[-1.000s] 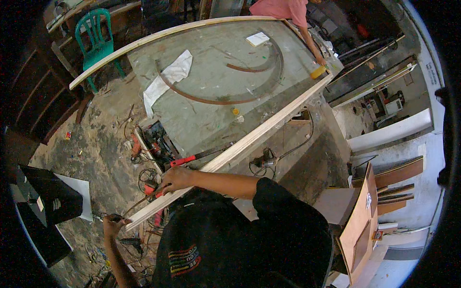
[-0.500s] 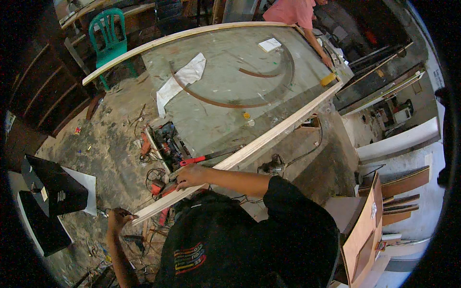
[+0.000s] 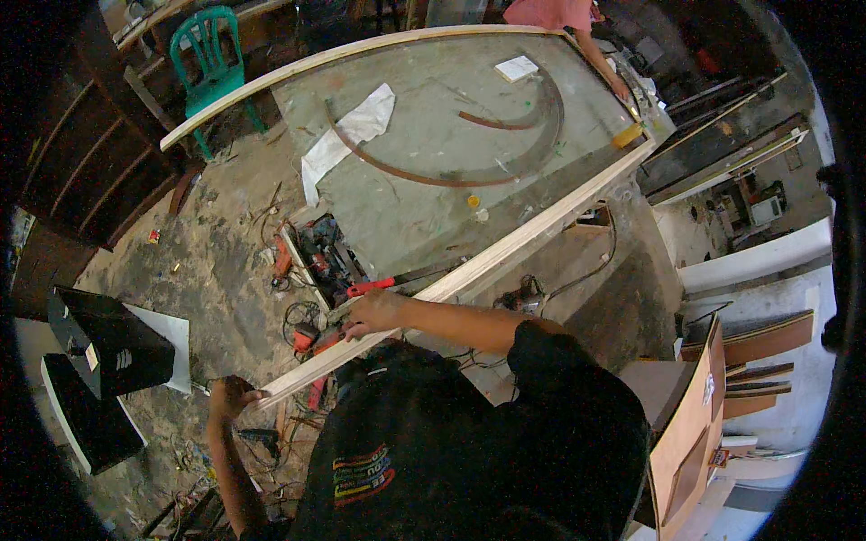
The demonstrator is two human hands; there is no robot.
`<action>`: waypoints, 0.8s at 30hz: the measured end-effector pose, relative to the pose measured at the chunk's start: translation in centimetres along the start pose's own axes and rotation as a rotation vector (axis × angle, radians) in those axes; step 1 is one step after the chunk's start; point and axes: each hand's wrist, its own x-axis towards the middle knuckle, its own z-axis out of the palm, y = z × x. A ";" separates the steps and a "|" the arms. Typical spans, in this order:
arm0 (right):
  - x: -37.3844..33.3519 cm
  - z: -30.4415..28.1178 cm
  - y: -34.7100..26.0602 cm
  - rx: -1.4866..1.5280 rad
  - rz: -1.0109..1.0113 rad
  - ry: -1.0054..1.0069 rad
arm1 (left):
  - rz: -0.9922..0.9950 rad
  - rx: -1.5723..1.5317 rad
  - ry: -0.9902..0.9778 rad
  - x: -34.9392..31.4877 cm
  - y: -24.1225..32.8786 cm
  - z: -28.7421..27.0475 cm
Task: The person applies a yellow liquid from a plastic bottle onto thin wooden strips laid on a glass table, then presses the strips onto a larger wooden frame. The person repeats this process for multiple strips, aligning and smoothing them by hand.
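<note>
Head view: pale wooden strip (image 3: 523, 238) runs diagonally, lower left to upper right, past table (image 3: 397, 225). Left hand (image 3: 233, 397) grasps its lower-left end, apparently steadying it; right hand (image 3: 377, 313) beside it, centre-left, grip unclear.

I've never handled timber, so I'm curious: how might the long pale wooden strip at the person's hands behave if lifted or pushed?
The long pale wooden strip would probably flex if lifted at one end, being so long and slender. It may be fairly light for its length, since it looks narrow. Its flat-looking faces suggest sliding rather than rolling if pushed.
</note>
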 end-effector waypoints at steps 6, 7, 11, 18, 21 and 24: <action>-0.7 -0.5 0.0 -0.131 0.082 0.026 | -0.075 -0.039 -0.021 0.4 -0.4 0.6; -0.8 -0.5 0.1 -0.107 0.030 0.062 | -0.037 0.018 0.000 0.4 -0.3 0.7; -1.1 -0.6 0.2 -0.078 0.145 0.045 | -0.007 -0.150 0.040 0.3 0.4 0.2; -1.1 -1.8 0.1 -0.053 0.153 -0.001 | -0.106 -0.132 -0.030 0.8 0.8 -0.1; -1.1 -2.8 -0.5 0.030 0.192 -0.071 | -0.117 -0.095 -0.026 0.6 0.1 0.5; -1.2 -3.9 -0.9 0.063 0.198 -0.108 | -0.024 -0.012 0.032 0.9 -0.5 1.0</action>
